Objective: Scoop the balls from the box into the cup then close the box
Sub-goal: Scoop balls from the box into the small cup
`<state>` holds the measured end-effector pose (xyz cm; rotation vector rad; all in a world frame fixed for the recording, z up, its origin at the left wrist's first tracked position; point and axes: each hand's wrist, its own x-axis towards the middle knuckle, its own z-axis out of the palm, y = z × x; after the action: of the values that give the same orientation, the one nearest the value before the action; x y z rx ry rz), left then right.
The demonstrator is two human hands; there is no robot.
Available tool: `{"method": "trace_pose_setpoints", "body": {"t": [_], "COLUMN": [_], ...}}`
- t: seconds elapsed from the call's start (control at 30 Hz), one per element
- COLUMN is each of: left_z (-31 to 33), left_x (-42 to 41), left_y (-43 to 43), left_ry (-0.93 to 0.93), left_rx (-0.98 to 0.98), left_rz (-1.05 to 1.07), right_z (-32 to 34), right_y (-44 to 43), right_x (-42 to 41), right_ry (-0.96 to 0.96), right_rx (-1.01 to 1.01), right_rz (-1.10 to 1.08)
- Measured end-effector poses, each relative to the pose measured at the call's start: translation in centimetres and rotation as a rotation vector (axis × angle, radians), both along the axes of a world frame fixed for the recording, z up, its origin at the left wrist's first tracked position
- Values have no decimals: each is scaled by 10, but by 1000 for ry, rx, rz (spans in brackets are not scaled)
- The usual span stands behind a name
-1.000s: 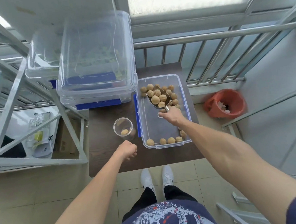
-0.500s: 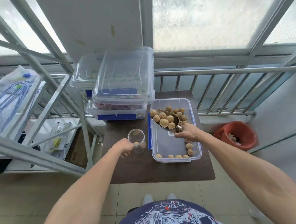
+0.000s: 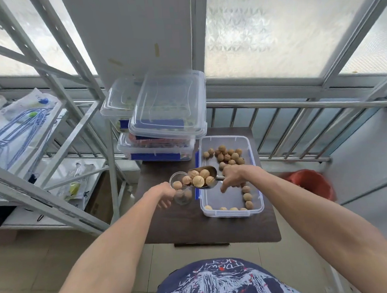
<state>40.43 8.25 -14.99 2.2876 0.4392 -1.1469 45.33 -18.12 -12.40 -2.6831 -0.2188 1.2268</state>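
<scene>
Head view looks down on a dark counter by a frosted window. On its right part lies the open clear box, lid off, with tan balls heaped at its far end and a thin row of them along the near and right walls.

Just left of the box stands the clear cup, with at least one ball inside. The left hand is wrapped around the cup's near side, grasping it.

The right hand is clenched on the handle of a metal scoop, over the box's left wall. The scoop's bowl reaches left, its lip over the cup's rim, and carries about five balls; one ball sits at the lip above the cup mouth.

Behind the cup, at the counter's far left, closed clear boxes with blue clips are stacked, the top one set askew. A metal rack with bags stands to the left, a railing runs behind, and a red bin sits on the floor to the right.
</scene>
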Motion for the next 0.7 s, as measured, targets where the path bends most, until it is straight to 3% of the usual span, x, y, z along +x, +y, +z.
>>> {"method": "trace_pose_setpoints", "body": {"t": [0.43, 0.7], "left_z": [-5, -11], "left_x": [3, 10], "left_y": [9, 2], "left_ry": [-66, -47], "left_rx": [6, 43], "left_rz": [-13, 11], "right_z": [41, 50], "right_y": [43, 22], "right_x": [28, 30], "right_ry": [98, 163], "right_rx": [-281, -178], "right_rz": [142, -27]}}
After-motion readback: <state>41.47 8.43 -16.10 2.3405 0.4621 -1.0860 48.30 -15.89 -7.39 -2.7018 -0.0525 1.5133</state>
